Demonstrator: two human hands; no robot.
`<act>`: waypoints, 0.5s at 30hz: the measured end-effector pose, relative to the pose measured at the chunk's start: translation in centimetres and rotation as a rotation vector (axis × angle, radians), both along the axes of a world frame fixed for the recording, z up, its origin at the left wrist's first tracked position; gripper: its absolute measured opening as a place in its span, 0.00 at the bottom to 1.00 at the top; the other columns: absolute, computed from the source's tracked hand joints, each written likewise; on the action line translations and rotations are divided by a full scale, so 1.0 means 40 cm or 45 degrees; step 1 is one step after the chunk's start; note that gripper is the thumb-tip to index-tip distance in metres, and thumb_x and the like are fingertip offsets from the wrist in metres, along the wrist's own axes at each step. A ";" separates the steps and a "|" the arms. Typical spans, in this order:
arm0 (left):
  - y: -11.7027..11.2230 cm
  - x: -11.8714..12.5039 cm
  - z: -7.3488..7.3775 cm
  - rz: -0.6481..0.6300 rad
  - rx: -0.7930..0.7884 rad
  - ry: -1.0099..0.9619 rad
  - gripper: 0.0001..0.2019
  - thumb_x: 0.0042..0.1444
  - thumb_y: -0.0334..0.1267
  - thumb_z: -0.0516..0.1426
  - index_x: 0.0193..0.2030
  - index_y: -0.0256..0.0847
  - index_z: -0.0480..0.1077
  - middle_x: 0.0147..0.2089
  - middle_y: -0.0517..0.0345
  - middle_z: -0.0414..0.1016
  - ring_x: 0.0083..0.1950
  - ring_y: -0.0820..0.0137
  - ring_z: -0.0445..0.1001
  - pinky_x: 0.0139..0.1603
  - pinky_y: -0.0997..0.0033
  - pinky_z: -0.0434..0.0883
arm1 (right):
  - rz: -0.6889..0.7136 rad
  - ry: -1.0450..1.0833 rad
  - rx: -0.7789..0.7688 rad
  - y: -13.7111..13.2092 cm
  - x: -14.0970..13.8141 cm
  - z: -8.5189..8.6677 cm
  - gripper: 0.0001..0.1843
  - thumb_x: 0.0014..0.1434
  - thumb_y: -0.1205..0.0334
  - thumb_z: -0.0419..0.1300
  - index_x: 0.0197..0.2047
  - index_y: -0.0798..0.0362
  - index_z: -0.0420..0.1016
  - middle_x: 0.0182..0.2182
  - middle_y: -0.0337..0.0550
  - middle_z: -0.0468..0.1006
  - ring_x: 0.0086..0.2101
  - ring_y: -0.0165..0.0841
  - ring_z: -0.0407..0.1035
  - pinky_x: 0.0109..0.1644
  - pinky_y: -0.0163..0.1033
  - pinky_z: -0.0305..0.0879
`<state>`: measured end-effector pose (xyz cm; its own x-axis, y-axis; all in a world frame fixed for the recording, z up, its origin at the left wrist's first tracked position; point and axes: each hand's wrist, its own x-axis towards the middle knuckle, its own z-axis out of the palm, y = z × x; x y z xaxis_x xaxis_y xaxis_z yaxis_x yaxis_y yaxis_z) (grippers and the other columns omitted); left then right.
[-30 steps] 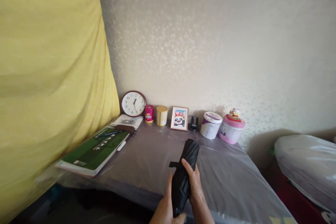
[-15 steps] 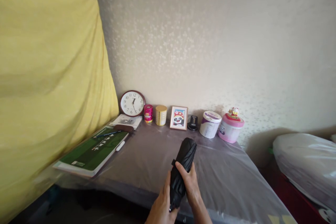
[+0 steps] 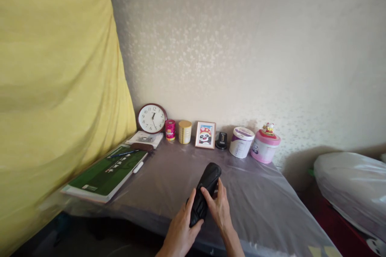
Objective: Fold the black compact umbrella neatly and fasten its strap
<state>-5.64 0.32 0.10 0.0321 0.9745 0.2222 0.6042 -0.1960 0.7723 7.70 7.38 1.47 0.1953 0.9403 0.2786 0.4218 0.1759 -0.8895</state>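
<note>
A folded black umbrella (image 3: 204,191) points away from me over the near part of a table covered in clear plastic (image 3: 259,204). My left hand (image 3: 180,229) wraps round its lower end from the left. My right hand (image 3: 219,207) rests against its right side, with the fingertips on the fabric and the other fingers spread.
Along the wall stand a round clock (image 3: 152,118), a pink tin (image 3: 170,129), a yellow tin (image 3: 185,131), a framed panda picture (image 3: 205,135), a small black device (image 3: 222,140), a white tub (image 3: 241,142) and a pink tub (image 3: 265,145). A green book (image 3: 105,173) with a pen lies left, by a yellow curtain (image 3: 57,96). A plastic-wrapped bundle (image 3: 352,186) sits right.
The umbrella has been lowered and tilted flatter towards the table. My right hand has loosened from a full grip to fingertips on its side; both hands sit further out.
</note>
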 end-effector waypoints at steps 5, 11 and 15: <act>0.005 -0.004 -0.002 0.022 -0.194 0.241 0.36 0.52 0.35 0.51 0.65 0.47 0.38 0.59 0.53 0.62 0.56 0.67 0.66 0.54 0.72 0.63 | 0.208 -0.175 0.173 0.006 0.000 -0.039 0.19 0.55 0.50 0.56 0.48 0.48 0.72 0.36 0.43 0.67 0.27 0.29 0.65 0.37 0.38 0.67; 0.005 0.007 0.011 0.032 -0.285 0.441 0.34 0.54 0.36 0.51 0.65 0.51 0.39 0.54 0.53 0.66 0.52 0.66 0.70 0.50 0.71 0.65 | 0.382 0.107 0.145 0.020 0.015 -0.061 0.13 0.55 0.51 0.56 0.33 0.51 0.73 0.31 0.42 0.71 0.32 0.32 0.67 0.36 0.35 0.66; 0.012 0.008 0.026 0.027 -0.299 0.540 0.32 0.56 0.37 0.50 0.64 0.55 0.40 0.52 0.51 0.67 0.47 0.65 0.73 0.47 0.69 0.67 | 0.521 0.260 0.036 0.006 0.042 -0.049 0.12 0.54 0.51 0.57 0.34 0.51 0.73 0.29 0.40 0.72 0.30 0.31 0.67 0.36 0.35 0.66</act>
<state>-5.33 0.79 1.13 0.0523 0.9981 -0.0324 0.8774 -0.0304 0.4787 9.37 7.60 -0.48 -0.1370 0.9441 0.2997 0.1288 0.3170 -0.9397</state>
